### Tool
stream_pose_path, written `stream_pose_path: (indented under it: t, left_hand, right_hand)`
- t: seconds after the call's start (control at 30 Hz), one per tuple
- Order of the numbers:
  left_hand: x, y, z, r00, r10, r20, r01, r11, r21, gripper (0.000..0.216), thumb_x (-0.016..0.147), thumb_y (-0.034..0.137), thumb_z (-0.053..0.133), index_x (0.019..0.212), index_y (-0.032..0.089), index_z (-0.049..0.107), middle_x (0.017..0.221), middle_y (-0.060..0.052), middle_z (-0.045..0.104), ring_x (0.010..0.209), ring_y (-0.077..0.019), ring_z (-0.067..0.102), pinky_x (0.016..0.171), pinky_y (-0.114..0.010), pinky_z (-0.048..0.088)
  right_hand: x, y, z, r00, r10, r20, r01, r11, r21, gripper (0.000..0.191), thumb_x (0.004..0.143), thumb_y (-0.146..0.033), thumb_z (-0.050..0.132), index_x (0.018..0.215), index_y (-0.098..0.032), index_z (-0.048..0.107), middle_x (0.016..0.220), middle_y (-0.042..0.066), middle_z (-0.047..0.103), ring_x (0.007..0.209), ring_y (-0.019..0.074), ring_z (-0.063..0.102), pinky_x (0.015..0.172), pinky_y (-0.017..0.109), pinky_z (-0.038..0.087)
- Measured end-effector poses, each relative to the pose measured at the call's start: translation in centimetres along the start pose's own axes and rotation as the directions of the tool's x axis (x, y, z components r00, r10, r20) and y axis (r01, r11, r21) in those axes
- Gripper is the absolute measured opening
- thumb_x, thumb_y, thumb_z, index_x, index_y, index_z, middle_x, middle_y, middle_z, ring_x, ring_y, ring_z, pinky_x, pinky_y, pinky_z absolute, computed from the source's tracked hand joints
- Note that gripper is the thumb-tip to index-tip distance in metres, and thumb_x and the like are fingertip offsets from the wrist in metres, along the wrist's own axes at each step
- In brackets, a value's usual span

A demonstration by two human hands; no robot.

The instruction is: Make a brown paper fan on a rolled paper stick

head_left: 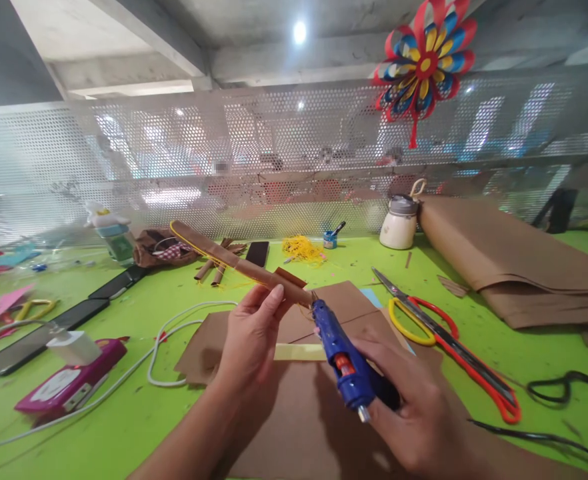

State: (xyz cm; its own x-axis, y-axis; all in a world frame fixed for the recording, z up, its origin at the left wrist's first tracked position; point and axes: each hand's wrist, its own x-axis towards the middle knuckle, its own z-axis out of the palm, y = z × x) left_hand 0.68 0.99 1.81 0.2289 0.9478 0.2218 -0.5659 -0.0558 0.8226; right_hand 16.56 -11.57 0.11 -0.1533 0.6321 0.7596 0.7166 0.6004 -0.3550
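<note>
Between the thumb and fingers of my left hand (pixel 257 320) is a long brown paper strip (pixel 224 253) with a rounded far end and yellow edging. A small brown flap (pixel 291 277) sticks out along its side near my fingers. My right hand (pixel 409 400) is wrapped round the handle of a blue hot glue gun (pixel 334 340), a clear glue stick poking from its back. The gun's nozzle is at the near end of the strip; whether it touches is hard to tell. Beneath both hands lie sheets of brown paper (pixel 284 413).
Red-and-yellow scissors (pixel 449 347) lie open at right, beside a black cord (pixel 564 387). Folded brown paper (pixel 519 260) and a white bottle (pixel 399 223) stand behind. At left are a purple power strip (pixel 74 377), white cable (pixel 149 350) and phones (pixel 44 333). Yellow shreds (pixel 301 249) lie ahead.
</note>
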Motion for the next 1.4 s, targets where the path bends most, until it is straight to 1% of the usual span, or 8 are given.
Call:
stream_pose_path:
  t: [0.23, 0.47, 0.8, 1.0, 1.07, 1.17, 1.3, 1.4]
  left_hand:
    - [1.7, -1.9, -1.9, 0.998, -0.059, -0.025, 0.059, 0.998, -0.021, 0.016, 0.072, 0.020, 0.072, 0.087, 0.013, 0.070, 0.093, -0.005, 0.071, 0.091, -0.0183, 0.067, 0.097, -0.036, 0.046]
    - [2.1, -2.5, -2.4, 0.996, -0.087, -0.028, 0.086, 0.996, -0.007, 0.015, 0.070, 0.020, 0.073, 0.082, 0.013, 0.069, 0.089, -0.005, 0.072, 0.090, -0.0177, 0.067, 0.095, -0.034, 0.047]
    - [2.0, -3.1, -3.0, 0.981, -0.182, 0.060, 0.179, 0.983, 0.050, 0.026, 0.072, 0.024, 0.072, 0.095, 0.015, 0.067, 0.098, -0.009, 0.071, 0.098, -0.0204, 0.064, 0.089, -0.035, 0.049]
    - [2.4, -3.6, -3.4, 0.980, -0.200, 0.012, 0.199, 0.978, 0.070, 0.025, 0.070, 0.023, 0.073, 0.093, 0.016, 0.068, 0.093, -0.009, 0.072, 0.092, -0.0201, 0.065, 0.083, -0.034, 0.050]
    - [2.7, -3.5, -3.5, 0.983, -0.182, 0.012, 0.181, 0.982, 0.057, 0.024, 0.068, 0.023, 0.074, 0.090, 0.015, 0.067, 0.092, -0.010, 0.071, 0.093, -0.0208, 0.065, 0.085, -0.036, 0.049]
    - [3.1, -3.2, -3.7, 0.988, -0.153, 0.025, 0.152, 0.988, 0.038, 0.023, 0.067, 0.024, 0.075, 0.087, 0.014, 0.066, 0.093, -0.009, 0.071, 0.096, -0.0216, 0.064, 0.090, -0.038, 0.048]
    - [3.4, -2.8, -3.8, 0.994, -0.099, 0.037, 0.099, 0.995, 0.003, 0.022, 0.070, 0.023, 0.073, 0.087, 0.013, 0.066, 0.092, -0.009, 0.071, 0.098, -0.0215, 0.064, 0.093, -0.041, 0.046]
    - [3.6, -2.4, -3.8, 0.998, -0.060, 0.030, 0.061, 0.997, -0.045, 0.019, 0.070, 0.020, 0.073, 0.087, 0.013, 0.065, 0.089, -0.007, 0.071, 0.095, -0.0199, 0.064, 0.094, -0.041, 0.046]
  right_hand:
    - [-0.5, 3.6, 0.7, 0.975, 0.103, -0.196, -0.105, 0.994, 0.000, 0.034, 0.080, -0.018, 0.058, 0.114, -0.019, 0.053, 0.097, 0.007, 0.062, 0.089, 0.0216, 0.059, 0.079, 0.035, 0.048]
    - [0.8, 8.9, 1.4, 0.914, 0.405, 0.030, -0.381, 0.881, -0.281, 0.031, 0.078, -0.025, 0.061, 0.107, -0.014, 0.060, 0.102, 0.012, 0.062, 0.098, 0.0247, 0.057, 0.087, 0.037, 0.046]
    - [2.8, 14.7, -0.1, 0.833, 0.523, 0.183, -0.351, 0.753, -0.556, 0.027, 0.072, -0.015, 0.063, 0.099, -0.012, 0.067, 0.100, 0.015, 0.063, 0.100, 0.0278, 0.052, 0.090, 0.039, 0.041]
    - [1.2, 9.4, -1.9, 0.846, 0.467, 0.259, -0.292, 0.811, -0.506, 0.037, 0.082, -0.030, 0.059, 0.116, -0.015, 0.060, 0.120, 0.014, 0.058, 0.116, 0.0260, 0.047, 0.101, 0.041, 0.036]
    - [-0.2, 5.9, -2.6, 0.870, 0.276, 0.409, -0.141, 0.933, -0.330, 0.049, 0.081, -0.037, 0.062, 0.125, -0.019, 0.054, 0.130, 0.012, 0.052, 0.123, 0.0245, 0.042, 0.104, 0.041, 0.034]
    - [-2.3, 2.2, -3.3, 0.804, 0.079, 0.590, -0.002, 0.991, -0.130, 0.064, 0.075, -0.046, 0.067, 0.131, -0.021, 0.049, 0.135, 0.014, 0.047, 0.127, 0.0275, 0.037, 0.103, 0.046, 0.035]
    - [-3.6, 2.4, -3.2, 0.791, 0.122, 0.599, 0.032, 0.970, -0.241, 0.077, 0.073, -0.052, 0.067, 0.137, -0.017, 0.042, 0.140, 0.019, 0.041, 0.129, 0.0326, 0.033, 0.107, 0.056, 0.025]
    - [-3.6, 3.9, -2.6, 0.783, 0.113, 0.612, 0.032, 0.975, -0.222, 0.074, 0.075, -0.054, 0.065, 0.136, -0.018, 0.043, 0.139, 0.018, 0.041, 0.127, 0.0310, 0.035, 0.106, 0.053, 0.029]
